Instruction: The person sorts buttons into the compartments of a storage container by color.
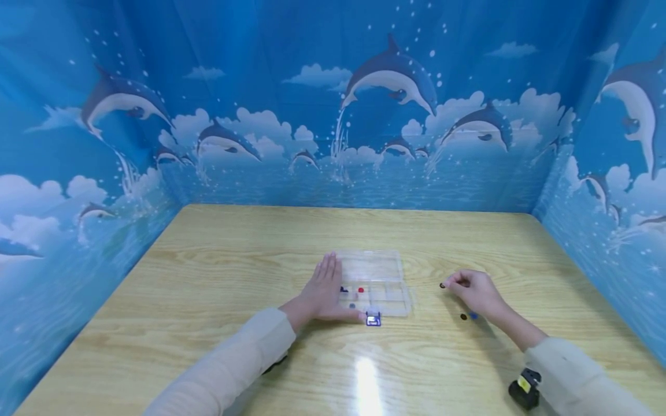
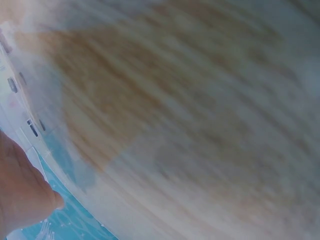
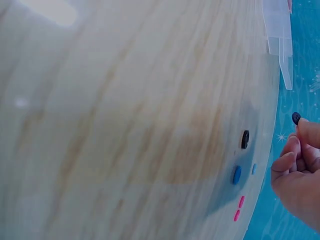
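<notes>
In head view I see the left hand (image 1: pixel 325 294) straight-fingered against the clear compartment box (image 1: pixel 389 294), right hand (image 1: pixel 476 293) pinching a black button (image 1: pixel 442 285) right of it, left-wrist view, left hand cropped, right-wrist view, second black button (image 3: pixel 245 139), blue buttons (image 3: pixel 237 175), pink pieces (image 3: pixel 241 202) on the table (image 3: pixel 125 150).

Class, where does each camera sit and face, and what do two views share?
Head: worn there, facing forward-down at table, clear compartment box; left hand, right hand, sleeves.
Left wrist: worn there, facing mostly table; part of left hand.
Right wrist: worn there, facing table, loose buttons; right hand.
Head and right wrist share the pinched black button.
</notes>
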Demonstrator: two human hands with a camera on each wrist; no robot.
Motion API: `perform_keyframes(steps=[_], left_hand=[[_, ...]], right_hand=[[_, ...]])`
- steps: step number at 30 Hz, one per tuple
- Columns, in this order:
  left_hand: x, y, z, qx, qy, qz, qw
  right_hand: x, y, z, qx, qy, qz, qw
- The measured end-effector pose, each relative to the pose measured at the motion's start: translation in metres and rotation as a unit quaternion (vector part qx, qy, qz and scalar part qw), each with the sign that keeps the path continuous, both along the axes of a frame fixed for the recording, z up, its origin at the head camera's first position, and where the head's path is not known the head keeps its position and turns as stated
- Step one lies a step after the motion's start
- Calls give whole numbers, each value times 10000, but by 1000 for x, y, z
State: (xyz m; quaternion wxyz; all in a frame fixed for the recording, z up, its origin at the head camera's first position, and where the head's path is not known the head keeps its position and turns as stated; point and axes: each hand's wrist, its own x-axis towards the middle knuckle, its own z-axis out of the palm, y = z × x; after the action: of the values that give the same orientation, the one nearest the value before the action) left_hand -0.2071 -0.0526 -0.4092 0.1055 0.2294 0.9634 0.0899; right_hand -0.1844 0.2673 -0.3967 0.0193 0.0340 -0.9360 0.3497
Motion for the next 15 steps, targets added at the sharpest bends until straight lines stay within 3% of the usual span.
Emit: perform_keyframes(steps=[15], left_hand=[[1,0,1,0,-12,4,10000]], right_hand=[[-6,-16,0,-307,-113,84,9994]])
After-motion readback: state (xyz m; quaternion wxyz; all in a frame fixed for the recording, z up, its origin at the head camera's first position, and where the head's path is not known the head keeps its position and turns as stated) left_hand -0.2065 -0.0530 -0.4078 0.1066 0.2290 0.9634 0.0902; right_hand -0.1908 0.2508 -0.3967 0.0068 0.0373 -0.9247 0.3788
